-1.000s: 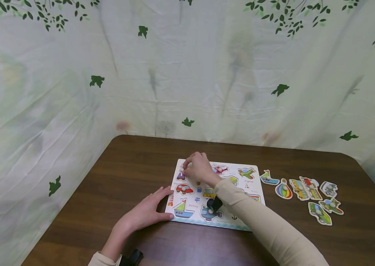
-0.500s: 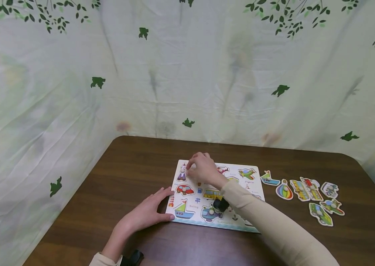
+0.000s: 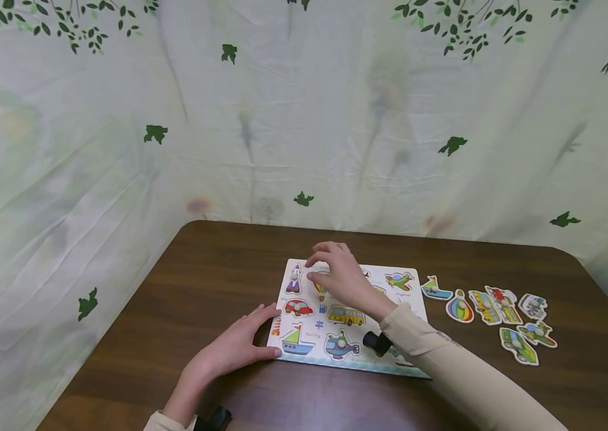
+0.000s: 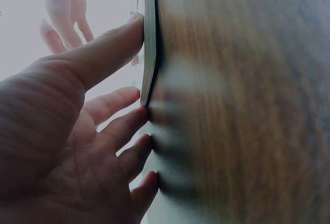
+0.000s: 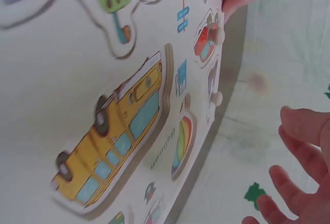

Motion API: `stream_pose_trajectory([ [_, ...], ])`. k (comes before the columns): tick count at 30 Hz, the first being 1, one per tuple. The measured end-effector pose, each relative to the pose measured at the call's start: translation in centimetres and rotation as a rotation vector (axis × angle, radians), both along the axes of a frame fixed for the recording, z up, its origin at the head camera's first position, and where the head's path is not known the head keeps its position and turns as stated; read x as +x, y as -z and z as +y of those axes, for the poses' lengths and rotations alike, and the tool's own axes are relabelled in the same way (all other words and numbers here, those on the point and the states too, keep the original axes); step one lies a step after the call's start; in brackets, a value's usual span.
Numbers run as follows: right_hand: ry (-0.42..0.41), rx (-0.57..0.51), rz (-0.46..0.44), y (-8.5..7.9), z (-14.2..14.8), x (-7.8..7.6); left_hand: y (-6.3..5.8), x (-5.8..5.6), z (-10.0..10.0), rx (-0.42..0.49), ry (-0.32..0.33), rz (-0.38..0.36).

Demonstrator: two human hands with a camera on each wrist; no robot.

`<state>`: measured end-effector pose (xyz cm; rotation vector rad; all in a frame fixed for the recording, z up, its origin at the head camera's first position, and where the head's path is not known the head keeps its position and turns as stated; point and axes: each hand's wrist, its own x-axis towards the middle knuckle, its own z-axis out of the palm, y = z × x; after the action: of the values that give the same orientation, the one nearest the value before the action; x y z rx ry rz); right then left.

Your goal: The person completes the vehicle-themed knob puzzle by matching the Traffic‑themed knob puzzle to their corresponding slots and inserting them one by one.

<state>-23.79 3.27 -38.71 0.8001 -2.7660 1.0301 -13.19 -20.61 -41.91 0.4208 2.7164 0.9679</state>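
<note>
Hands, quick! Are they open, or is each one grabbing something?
Left hand: open, touching the puzzle board.
Right hand: open, holding nothing, over the puzzle board.

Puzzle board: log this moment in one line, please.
left hand: touching puzzle board edge | right hand: over board, holding nothing | rocket piece: on board | loose pieces: on table, right of board

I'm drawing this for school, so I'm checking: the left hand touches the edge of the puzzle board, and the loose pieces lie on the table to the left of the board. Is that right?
Not quite: the loose pieces lie on the table to the right of the puzzle board, as the head view shows. The left hand does touch its edge.
</note>
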Motion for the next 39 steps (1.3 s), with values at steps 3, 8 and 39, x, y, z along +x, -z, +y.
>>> stream_pose_trajectory([
  [3, -0.015, -0.036, 0.005, 0.1, 0.9, 0.3, 0.0, 0.0, 0.0, -0.006, -0.003, -0.006],
  [8, -0.019, -0.065, 0.007, 0.4, 2.6, 0.7, 0.1, -0.1, 0.0, -0.009, -0.013, -0.009],
  [39, 0.081, -0.052, 0.075, 1.9, 13.7, 2.4, 0.0, 0.0, 0.2, -0.016, -0.026, -0.015],
])
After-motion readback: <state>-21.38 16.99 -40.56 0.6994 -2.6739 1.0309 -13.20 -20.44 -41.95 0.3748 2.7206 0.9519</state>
